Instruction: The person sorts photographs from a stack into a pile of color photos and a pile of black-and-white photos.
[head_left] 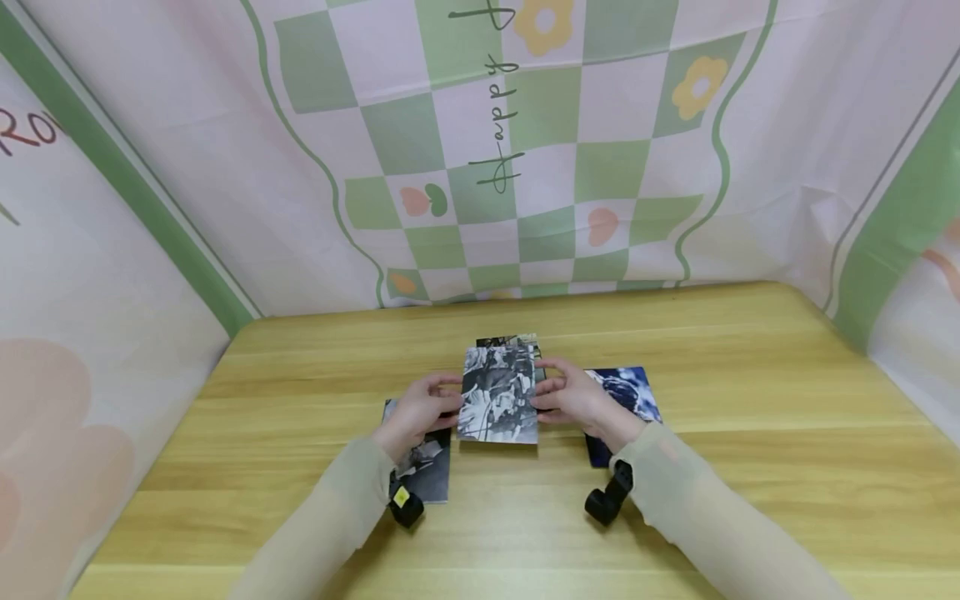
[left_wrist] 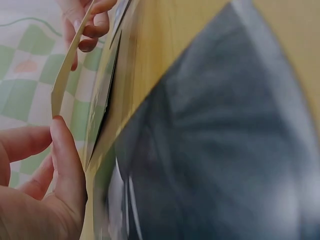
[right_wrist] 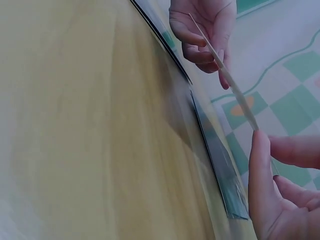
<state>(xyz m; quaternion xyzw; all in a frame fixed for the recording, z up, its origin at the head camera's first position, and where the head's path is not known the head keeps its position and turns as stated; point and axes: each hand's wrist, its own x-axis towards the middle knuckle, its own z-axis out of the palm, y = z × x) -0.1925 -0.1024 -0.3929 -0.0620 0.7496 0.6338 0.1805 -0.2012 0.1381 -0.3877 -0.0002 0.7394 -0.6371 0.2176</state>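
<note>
A black-and-white picture card point(head_left: 497, 400) is held up off the table between both hands. My left hand point(head_left: 423, 408) pinches its left edge, and my right hand point(head_left: 573, 400) pinches the right edge. In the left wrist view the card point(left_wrist: 67, 70) appears edge-on, above the tabletop. The right wrist view also shows the card point(right_wrist: 235, 92) thin and side-on, with fingers at both ends. Behind and partly under it lies another dark picture card point(head_left: 510, 340), mostly hidden. A grey picture card point(head_left: 431, 475) lies below my left hand; a blue one point(head_left: 633, 387) lies partly covered by my right hand.
The wooden table point(head_left: 750, 375) stretches around the cards. A patterned cloth point(head_left: 547, 158) with green checks hangs along its back edge, and cloth also hangs at both sides. Each wrist wears a small black camera, such as the right wrist camera point(head_left: 607, 496).
</note>
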